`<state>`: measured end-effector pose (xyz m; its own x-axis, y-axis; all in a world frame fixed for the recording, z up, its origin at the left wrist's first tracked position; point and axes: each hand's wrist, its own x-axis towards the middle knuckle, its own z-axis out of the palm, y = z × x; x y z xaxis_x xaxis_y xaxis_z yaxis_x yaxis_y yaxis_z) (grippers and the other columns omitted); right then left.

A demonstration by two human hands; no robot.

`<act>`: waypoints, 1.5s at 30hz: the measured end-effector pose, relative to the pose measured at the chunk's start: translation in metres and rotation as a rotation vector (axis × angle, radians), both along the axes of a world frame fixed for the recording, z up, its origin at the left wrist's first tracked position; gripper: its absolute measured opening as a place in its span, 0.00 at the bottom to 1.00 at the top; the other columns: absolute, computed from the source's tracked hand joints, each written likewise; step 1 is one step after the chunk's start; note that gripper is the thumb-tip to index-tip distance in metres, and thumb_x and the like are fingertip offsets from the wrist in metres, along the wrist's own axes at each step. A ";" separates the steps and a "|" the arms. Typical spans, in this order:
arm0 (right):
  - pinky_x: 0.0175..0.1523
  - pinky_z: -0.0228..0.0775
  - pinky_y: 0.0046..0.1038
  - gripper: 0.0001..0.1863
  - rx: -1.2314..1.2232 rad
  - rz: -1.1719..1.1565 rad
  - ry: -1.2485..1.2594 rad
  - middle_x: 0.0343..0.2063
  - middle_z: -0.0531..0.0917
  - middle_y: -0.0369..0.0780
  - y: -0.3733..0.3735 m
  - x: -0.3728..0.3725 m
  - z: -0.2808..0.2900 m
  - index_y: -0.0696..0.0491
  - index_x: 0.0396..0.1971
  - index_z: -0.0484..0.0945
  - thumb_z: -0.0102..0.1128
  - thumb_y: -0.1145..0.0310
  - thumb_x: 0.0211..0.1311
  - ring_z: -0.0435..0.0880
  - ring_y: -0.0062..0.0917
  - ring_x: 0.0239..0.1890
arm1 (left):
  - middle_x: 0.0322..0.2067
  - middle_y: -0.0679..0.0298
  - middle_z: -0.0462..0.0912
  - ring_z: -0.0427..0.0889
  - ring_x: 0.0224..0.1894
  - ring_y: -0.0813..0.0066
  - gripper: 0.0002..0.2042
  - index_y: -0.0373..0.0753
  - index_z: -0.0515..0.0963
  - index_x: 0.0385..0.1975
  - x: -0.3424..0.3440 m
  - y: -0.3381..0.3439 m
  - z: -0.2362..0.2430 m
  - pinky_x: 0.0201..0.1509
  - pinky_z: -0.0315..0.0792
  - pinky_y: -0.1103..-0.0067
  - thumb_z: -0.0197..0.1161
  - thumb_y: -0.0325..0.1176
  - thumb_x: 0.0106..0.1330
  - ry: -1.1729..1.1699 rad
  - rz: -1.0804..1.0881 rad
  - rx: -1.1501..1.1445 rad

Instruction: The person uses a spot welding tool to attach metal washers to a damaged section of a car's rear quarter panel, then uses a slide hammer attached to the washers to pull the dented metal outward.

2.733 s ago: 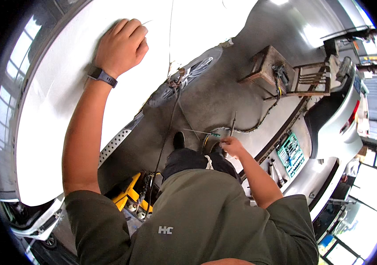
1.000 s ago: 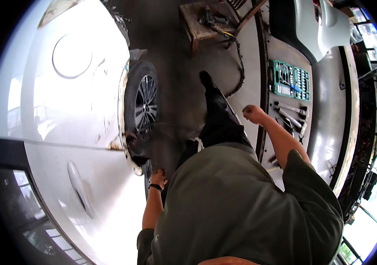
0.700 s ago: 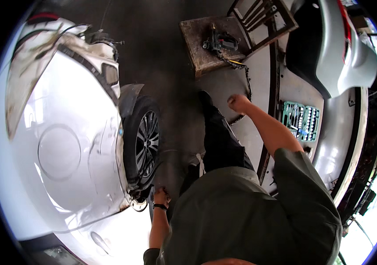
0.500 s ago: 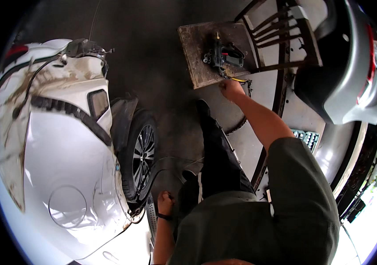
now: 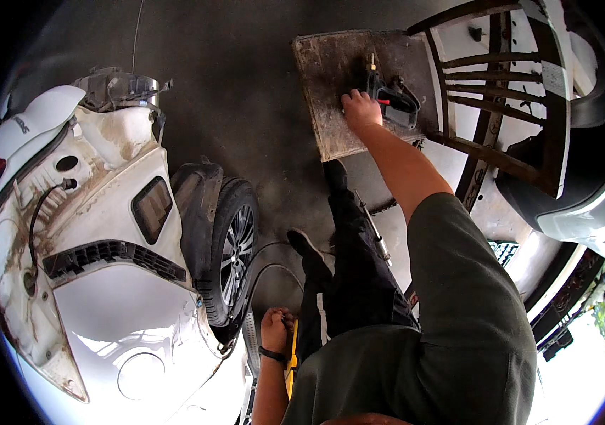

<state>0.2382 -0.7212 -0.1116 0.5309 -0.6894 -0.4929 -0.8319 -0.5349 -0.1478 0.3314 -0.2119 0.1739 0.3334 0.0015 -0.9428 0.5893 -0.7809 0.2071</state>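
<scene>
My right hand [image 5: 362,111] reaches forward over the seat of a wooden chair [image 5: 331,134], its fingers curled beside a black gun-shaped tool [image 5: 396,105] with a brass tip. The palm hides whatever lies under it, so I cannot tell what it grips. Low on the left, my left hand [image 5: 274,327] is closed near my thigh, with a dark bit showing at its fingertips. A dark band circles that wrist. Alongside the left forearm runs a narrow yellow strip [image 5: 292,358]; whether the hand holds it is unclear.
On the left stands a white car body [image 5: 125,304] with its rear corner stripped, beside a wheel [image 5: 235,241]. A dark hose [image 5: 267,269] loops across the floor near my feet. Right of the chair is a silver and black bumper [image 5: 564,191]; a teal socket tray [image 5: 504,251] lies below it.
My right hand has moved from the chair's near edge farther onto the seat, beside the black tool. One foot has come forward. The yellow strip now shows by my left forearm.
</scene>
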 end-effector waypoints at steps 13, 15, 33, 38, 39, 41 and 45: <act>0.57 0.73 0.42 0.15 0.002 -0.115 -0.198 0.52 0.77 0.40 -0.002 -0.017 -0.010 0.44 0.49 0.80 0.57 0.69 0.63 0.77 0.38 0.57 | 0.28 0.63 0.79 0.75 0.24 0.76 0.12 0.35 0.77 0.38 0.011 -0.102 -0.044 0.30 0.70 0.78 0.53 0.38 0.71 0.082 -0.191 -0.168; 0.56 0.75 0.42 0.15 0.018 -0.135 -0.212 0.51 0.78 0.40 -0.002 -0.016 -0.010 0.44 0.49 0.80 0.58 0.69 0.62 0.77 0.39 0.57 | 0.28 0.63 0.79 0.75 0.24 0.77 0.12 0.35 0.77 0.38 0.012 -0.114 -0.049 0.29 0.70 0.78 0.53 0.37 0.71 0.085 -0.211 -0.186; 0.47 0.77 0.35 0.19 0.486 -0.628 -0.689 0.37 0.86 0.46 0.018 -0.046 0.054 0.56 0.42 0.79 0.72 0.62 0.55 0.85 0.34 0.41 | 0.29 0.65 0.74 0.70 0.29 0.73 0.09 0.39 0.76 0.41 0.034 -0.227 -0.109 0.36 0.65 0.75 0.51 0.35 0.70 0.415 0.062 -0.545; 0.39 0.76 0.32 0.15 0.814 -0.304 -0.920 0.28 0.83 0.42 0.080 -0.048 0.168 0.56 0.38 0.79 0.72 0.67 0.51 0.83 0.28 0.31 | 0.32 0.64 0.78 0.77 0.35 0.68 0.11 0.39 0.76 0.42 0.021 -0.299 -0.112 0.45 0.75 0.69 0.51 0.38 0.72 0.557 0.359 -0.531; 0.39 0.76 0.34 0.16 0.742 -0.181 -0.988 0.31 0.82 0.44 0.089 -0.047 0.175 0.55 0.38 0.79 0.71 0.69 0.49 0.84 0.35 0.34 | 0.34 0.63 0.79 0.79 0.37 0.67 0.12 0.39 0.77 0.42 0.017 -0.309 -0.107 0.46 0.77 0.69 0.51 0.38 0.72 0.601 0.421 -0.552; 0.41 0.77 0.37 0.16 0.603 -0.049 -0.948 0.37 0.81 0.46 0.101 -0.042 0.187 0.55 0.39 0.80 0.71 0.68 0.48 0.84 0.40 0.39 | 0.34 0.63 0.80 0.79 0.37 0.70 0.12 0.39 0.77 0.42 0.013 -0.304 -0.112 0.43 0.76 0.72 0.51 0.40 0.73 0.617 0.418 -0.576; 0.45 0.77 0.40 0.18 0.533 -0.065 -0.944 0.40 0.81 0.45 0.079 -0.044 0.185 0.54 0.42 0.80 0.71 0.65 0.51 0.83 0.42 0.43 | 0.29 0.66 0.76 0.74 0.28 0.77 0.10 0.41 0.76 0.37 0.027 -0.263 -0.130 0.29 0.68 0.80 0.52 0.39 0.71 0.614 0.352 -0.639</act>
